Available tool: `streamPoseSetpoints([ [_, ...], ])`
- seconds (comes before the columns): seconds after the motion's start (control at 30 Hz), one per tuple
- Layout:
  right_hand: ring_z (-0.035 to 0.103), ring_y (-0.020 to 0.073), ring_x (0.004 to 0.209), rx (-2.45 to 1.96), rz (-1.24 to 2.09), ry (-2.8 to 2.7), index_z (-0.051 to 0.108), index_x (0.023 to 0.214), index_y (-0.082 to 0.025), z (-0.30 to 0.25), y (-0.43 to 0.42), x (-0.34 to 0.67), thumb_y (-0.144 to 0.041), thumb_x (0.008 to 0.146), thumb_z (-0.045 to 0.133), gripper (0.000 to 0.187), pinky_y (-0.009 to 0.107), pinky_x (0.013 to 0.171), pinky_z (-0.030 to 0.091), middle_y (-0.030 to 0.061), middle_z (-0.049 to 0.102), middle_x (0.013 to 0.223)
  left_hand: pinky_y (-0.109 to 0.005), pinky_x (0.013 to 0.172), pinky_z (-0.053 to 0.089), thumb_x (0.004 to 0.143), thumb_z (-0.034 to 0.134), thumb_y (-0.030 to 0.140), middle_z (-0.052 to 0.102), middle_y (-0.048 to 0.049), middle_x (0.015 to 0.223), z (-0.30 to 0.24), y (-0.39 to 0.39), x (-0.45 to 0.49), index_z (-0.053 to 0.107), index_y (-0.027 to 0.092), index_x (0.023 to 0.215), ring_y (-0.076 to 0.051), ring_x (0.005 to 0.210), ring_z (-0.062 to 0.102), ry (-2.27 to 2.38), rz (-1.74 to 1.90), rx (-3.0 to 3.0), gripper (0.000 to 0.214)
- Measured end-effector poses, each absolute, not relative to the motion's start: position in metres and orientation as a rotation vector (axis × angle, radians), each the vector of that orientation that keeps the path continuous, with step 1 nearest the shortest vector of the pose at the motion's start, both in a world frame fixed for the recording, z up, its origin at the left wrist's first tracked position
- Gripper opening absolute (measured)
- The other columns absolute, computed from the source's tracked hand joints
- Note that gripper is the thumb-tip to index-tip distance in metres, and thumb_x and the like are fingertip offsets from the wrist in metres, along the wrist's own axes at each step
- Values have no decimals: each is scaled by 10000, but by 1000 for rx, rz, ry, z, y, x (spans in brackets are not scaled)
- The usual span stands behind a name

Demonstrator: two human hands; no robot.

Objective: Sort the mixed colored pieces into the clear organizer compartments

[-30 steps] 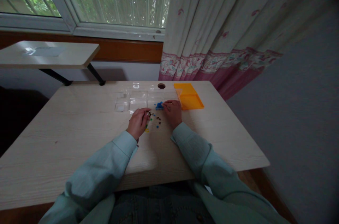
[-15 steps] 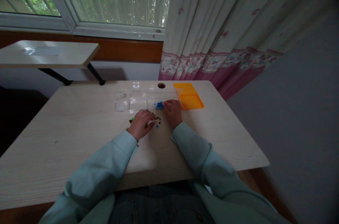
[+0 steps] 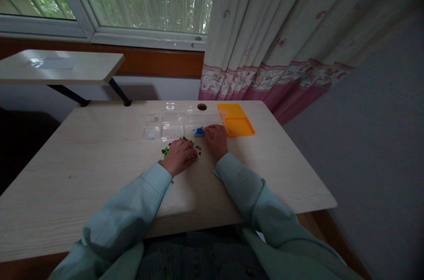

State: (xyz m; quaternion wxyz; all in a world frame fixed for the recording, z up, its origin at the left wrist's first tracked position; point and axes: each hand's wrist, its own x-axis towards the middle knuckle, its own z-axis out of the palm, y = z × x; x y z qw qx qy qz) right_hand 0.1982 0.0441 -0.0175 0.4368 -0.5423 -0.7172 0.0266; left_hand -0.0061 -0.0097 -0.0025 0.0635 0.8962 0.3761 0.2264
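My left hand (image 3: 180, 155) is low over the table, its fingers drawn together and pressed down. The fingertips cover the spot where a small blue piece lay, so what they hold is hidden. Around this hand lie several tiny dark brown pieces (image 3: 199, 153) and a few bright green pieces (image 3: 165, 151). My right hand (image 3: 217, 142) is closed at the right end of a small shallow tray (image 3: 200, 135), thumb and finger pinched at its edge. A little heap of blue pieces (image 3: 199, 130) sits in that tray.
Behind my hands is a clear plastic compartment box (image 3: 172, 130). An orange tray (image 3: 239, 127) stands right of it. A round cable hole (image 3: 202, 107) is near the table's back edge. To the left rises a shelf (image 3: 59, 67) on black legs; a curtain (image 3: 251, 50) hangs behind.
My left hand has shifted slightly right and down, its fingers closing over the loose blue piece. More green pieces show at its left. My right hand has stayed in place.
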Motion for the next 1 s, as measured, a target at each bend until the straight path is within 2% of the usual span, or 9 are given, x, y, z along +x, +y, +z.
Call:
streamPoseSetpoints([
  [0.23, 549, 228, 908, -1350, 65, -1770, 732, 889, -212, -17, 44, 198, -376, 917, 521, 269, 400, 868, 414, 83, 663, 894, -405, 850, 393, 878, 575, 302, 617, -69, 935, -2, -10, -4, 643, 221, 907, -244, 969, 508, 1157, 662, 2704, 110],
  [0.4, 555, 225, 913, -1323, 46, -1782, 732, 893, -212, -15, 42, 196, -360, 914, 532, 249, 408, 883, 417, 76, 667, 896, -407, 863, 395, 899, 532, 272, 618, -77, 957, -3, -9, -4, 626, 200, 921, -246, 982, 512, 1250, 769, 2627, 120],
  [0.73, 556, 200, 1007, -934, 156, -2124, 723, 961, -270, -4, 25, 183, -329, 883, 588, 167, 386, 941, 422, 41, 674, 961, -395, 853, 395, 957, 413, 315, 600, -78, 886, -1, -4, -11, 595, 169, 897, -226, 905, 503, 1478, 1127, 2315, 241],
  [0.83, 550, 198, 1026, -844, 154, -2206, 712, 1010, -286, -6, 22, 180, -364, 857, 626, 192, 379, 960, 414, 32, 676, 970, -391, 856, 393, 965, 392, 338, 595, -72, 890, -2, -4, -12, 582, 178, 896, -224, 914, 501, 1500, 1157, 2270, 258],
  [1.0, 551, 195, 1013, -849, 122, -2205, 723, 983, -284, -8, 23, 179, -382, 854, 636, 183, 366, 952, 421, 37, 679, 947, -378, 845, 395, 957, 412, 351, 590, -63, 878, -5, -3, -12, 577, 187, 879, -221, 906, 498, 1474, 1159, 2263, 245],
])
